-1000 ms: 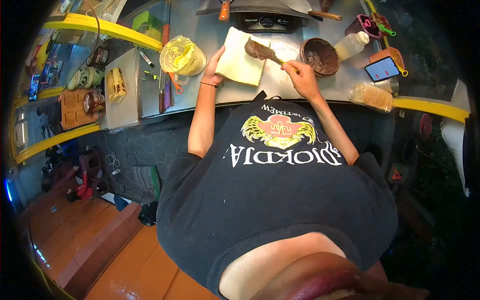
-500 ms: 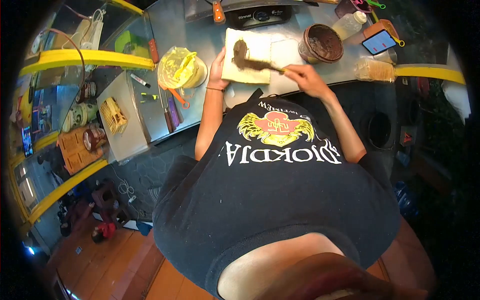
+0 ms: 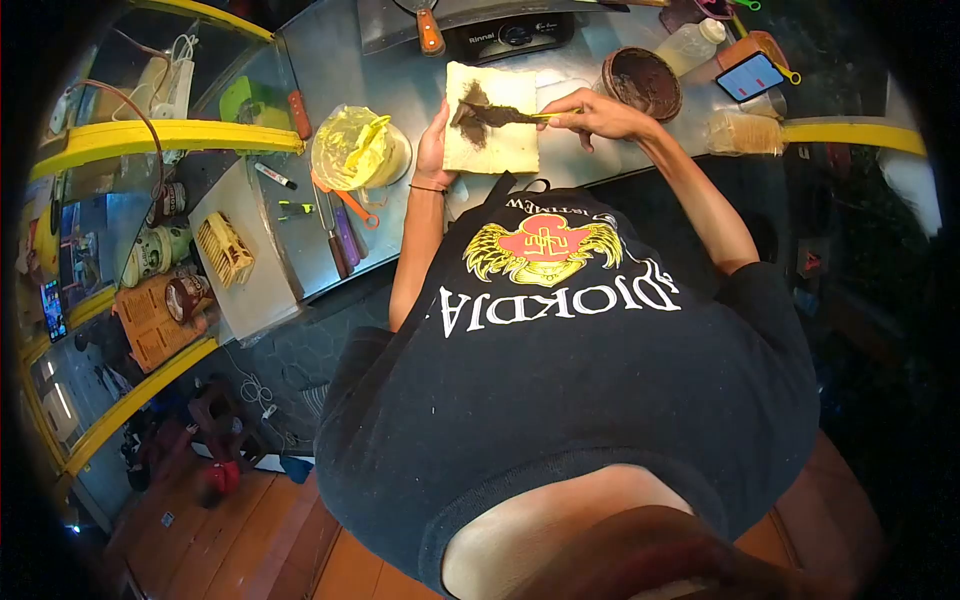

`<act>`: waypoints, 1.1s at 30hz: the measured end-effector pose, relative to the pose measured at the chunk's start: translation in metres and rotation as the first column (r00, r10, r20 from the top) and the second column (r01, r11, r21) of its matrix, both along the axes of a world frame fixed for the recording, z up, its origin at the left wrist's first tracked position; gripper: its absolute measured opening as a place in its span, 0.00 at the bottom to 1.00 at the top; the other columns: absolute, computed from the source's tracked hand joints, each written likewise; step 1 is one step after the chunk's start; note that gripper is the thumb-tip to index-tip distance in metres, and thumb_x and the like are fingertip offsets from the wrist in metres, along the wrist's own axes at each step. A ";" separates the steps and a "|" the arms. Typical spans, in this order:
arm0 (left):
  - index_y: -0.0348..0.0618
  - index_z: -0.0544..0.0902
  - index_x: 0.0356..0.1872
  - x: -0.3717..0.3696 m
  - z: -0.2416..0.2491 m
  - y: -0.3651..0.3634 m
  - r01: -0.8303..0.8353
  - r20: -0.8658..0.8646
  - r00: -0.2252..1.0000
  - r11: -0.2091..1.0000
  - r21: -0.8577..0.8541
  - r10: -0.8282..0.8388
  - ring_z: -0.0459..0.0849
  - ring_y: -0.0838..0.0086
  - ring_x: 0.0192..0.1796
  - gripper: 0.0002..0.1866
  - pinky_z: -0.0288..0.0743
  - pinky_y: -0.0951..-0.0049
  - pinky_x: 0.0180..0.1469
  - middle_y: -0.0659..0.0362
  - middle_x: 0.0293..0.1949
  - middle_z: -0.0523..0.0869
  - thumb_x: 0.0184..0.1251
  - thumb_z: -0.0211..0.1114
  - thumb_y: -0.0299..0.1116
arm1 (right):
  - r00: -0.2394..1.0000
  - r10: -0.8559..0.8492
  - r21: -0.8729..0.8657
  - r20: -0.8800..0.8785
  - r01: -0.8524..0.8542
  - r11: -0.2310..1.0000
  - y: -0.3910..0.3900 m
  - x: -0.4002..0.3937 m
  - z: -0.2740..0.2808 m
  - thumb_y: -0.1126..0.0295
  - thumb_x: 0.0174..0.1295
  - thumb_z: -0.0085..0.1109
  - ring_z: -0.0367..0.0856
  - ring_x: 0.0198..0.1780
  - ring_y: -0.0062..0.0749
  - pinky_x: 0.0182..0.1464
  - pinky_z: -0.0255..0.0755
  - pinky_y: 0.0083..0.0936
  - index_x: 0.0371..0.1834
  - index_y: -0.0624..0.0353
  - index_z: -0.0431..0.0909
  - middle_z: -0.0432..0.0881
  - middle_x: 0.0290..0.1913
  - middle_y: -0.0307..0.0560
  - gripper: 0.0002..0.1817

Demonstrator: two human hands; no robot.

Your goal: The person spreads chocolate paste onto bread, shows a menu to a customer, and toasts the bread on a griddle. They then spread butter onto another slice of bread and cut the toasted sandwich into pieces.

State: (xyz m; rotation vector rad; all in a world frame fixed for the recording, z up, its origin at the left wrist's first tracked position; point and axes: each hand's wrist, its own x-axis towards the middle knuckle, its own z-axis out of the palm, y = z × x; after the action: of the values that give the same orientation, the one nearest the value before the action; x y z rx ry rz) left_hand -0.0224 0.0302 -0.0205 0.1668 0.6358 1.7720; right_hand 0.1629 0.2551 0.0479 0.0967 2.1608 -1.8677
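Note:
A pale slab of bread (image 3: 510, 150) lies on the metal counter, with dark brown spread smeared over its upper left part. My left hand (image 3: 432, 150) holds the slab by its left edge. In my right hand (image 3: 598, 114) is the handle of a spatula (image 3: 508, 116), whose blade is coated in brown spread and rests on the slab. Right of the slab stands an open tub of brown spread (image 3: 645, 82). To the left of my left hand is a clear container of yellow spread (image 3: 358, 150).
A phone (image 3: 750, 77), a bottle (image 3: 692, 48) and packed bread (image 3: 745, 133) are at the right. A stove (image 3: 514, 36) and an orange-handled tool (image 3: 430, 32) sit behind. Knives (image 3: 347, 232) and a sliced loaf (image 3: 226, 248) lie left, near a yellow frame (image 3: 200, 135).
The spatula has moved up on the slab, and the brown spread covers a wider, thinner patch. My right hand has risen slightly, with its fingers more raised.

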 end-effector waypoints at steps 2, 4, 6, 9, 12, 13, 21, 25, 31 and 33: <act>0.45 0.66 0.69 -0.001 -0.001 -0.003 -0.008 0.020 1.000 1.000 -0.008 0.008 0.75 0.62 0.64 0.23 0.68 0.59 0.66 0.55 0.63 0.75 0.79 0.44 0.42 | 0.998 0.008 -0.032 0.058 -0.006 0.999 -0.006 0.001 0.001 0.58 0.71 0.53 0.70 0.24 0.18 0.21 0.74 0.20 0.52 0.61 0.81 0.66 0.23 0.33 0.19; 0.45 0.67 0.68 0.000 -0.003 -0.005 -0.020 0.048 0.999 1.000 -0.024 0.021 0.76 0.61 0.63 0.23 0.70 0.58 0.65 0.53 0.63 0.76 0.78 0.44 0.43 | 0.999 0.015 0.004 0.028 -0.015 1.000 -0.010 0.003 -0.003 0.57 0.71 0.52 0.70 0.24 0.18 0.21 0.75 0.21 0.53 0.61 0.81 0.66 0.23 0.34 0.19; 0.45 0.67 0.68 -0.002 -0.012 -0.006 -0.027 0.058 0.998 0.999 -0.033 0.029 0.76 0.61 0.63 0.23 0.70 0.58 0.65 0.53 0.63 0.76 0.78 0.44 0.43 | 0.999 0.001 0.048 -0.049 0.002 0.999 -0.011 0.003 -0.008 0.58 0.71 0.51 0.71 0.20 0.19 0.20 0.75 0.21 0.53 0.61 0.80 0.71 0.25 0.36 0.19; 0.44 0.67 0.68 -0.006 -0.020 -0.007 0.039 0.094 0.994 0.994 0.099 -0.048 0.75 0.61 0.64 0.23 0.68 0.59 0.67 0.54 0.63 0.76 0.78 0.44 0.42 | 0.995 -0.083 0.105 -0.051 0.088 0.991 0.000 0.004 0.002 0.59 0.72 0.51 0.71 0.17 0.20 0.19 0.74 0.21 0.53 0.61 0.80 0.77 0.29 0.39 0.18; 0.44 0.64 0.70 -0.001 -0.012 -0.004 -0.085 0.036 0.996 0.996 -0.014 0.086 0.73 0.63 0.66 0.23 0.66 0.61 0.69 0.53 0.66 0.72 0.79 0.42 0.39 | 0.962 -0.244 0.330 -0.125 0.272 0.904 0.014 -0.001 0.022 0.61 0.72 0.51 0.72 0.16 0.21 0.19 0.71 0.23 0.55 0.61 0.79 0.78 0.24 0.41 0.18; 0.44 0.64 0.70 0.002 -0.005 -0.004 -0.077 0.034 0.996 0.997 -0.017 0.077 0.73 0.63 0.66 0.23 0.66 0.61 0.69 0.53 0.66 0.72 0.79 0.42 0.39 | 0.957 -0.256 0.419 -0.137 0.290 0.860 0.017 -0.003 0.025 0.62 0.72 0.51 0.72 0.16 0.23 0.19 0.70 0.24 0.55 0.61 0.78 0.78 0.23 0.43 0.18; 0.46 0.60 0.72 -0.001 -0.004 -0.001 0.008 -0.004 1.000 0.999 0.053 -0.008 0.72 0.63 0.67 0.23 0.66 0.58 0.69 0.55 0.66 0.71 0.80 0.40 0.38 | 0.990 0.139 0.249 -0.003 -0.134 0.959 0.014 -0.011 0.020 0.65 0.70 0.53 0.76 0.18 0.28 0.19 0.74 0.23 0.58 0.65 0.76 0.83 0.45 0.53 0.19; 0.46 0.61 0.71 -0.002 -0.004 -0.001 -0.040 -0.031 0.999 0.999 -0.014 0.040 0.72 0.63 0.66 0.23 0.67 0.59 0.68 0.56 0.66 0.71 0.79 0.41 0.39 | 0.991 0.137 0.209 0.004 -0.135 0.969 -0.017 0.006 0.018 0.64 0.71 0.52 0.77 0.17 0.28 0.19 0.74 0.25 0.57 0.66 0.77 0.85 0.42 0.50 0.19; 0.41 0.71 0.64 -0.012 -0.030 -0.006 -0.012 0.055 0.998 0.999 -0.040 0.014 0.80 0.62 0.58 0.22 0.73 0.60 0.63 0.54 0.58 0.80 0.79 0.43 0.43 | 0.995 0.011 0.301 -0.103 0.020 0.953 -0.018 0.008 0.012 0.64 0.71 0.51 0.76 0.16 0.26 0.18 0.73 0.23 0.55 0.64 0.79 0.83 0.33 0.47 0.17; 0.39 0.73 0.63 -0.012 -0.036 -0.006 -0.051 0.156 0.987 0.997 0.050 0.042 0.80 0.62 0.58 0.23 0.73 0.60 0.63 0.53 0.59 0.80 0.78 0.44 0.43 | 0.982 -0.144 0.251 -0.125 0.172 0.953 0.000 0.003 0.006 0.62 0.71 0.52 0.76 0.17 0.25 0.17 0.73 0.22 0.55 0.63 0.79 0.82 0.33 0.46 0.18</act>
State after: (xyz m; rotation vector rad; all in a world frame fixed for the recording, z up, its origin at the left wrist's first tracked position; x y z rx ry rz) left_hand -0.0348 0.0242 -0.0564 0.0509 0.4837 1.8282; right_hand 0.1657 0.2556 0.0542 0.2367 2.5325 -1.6905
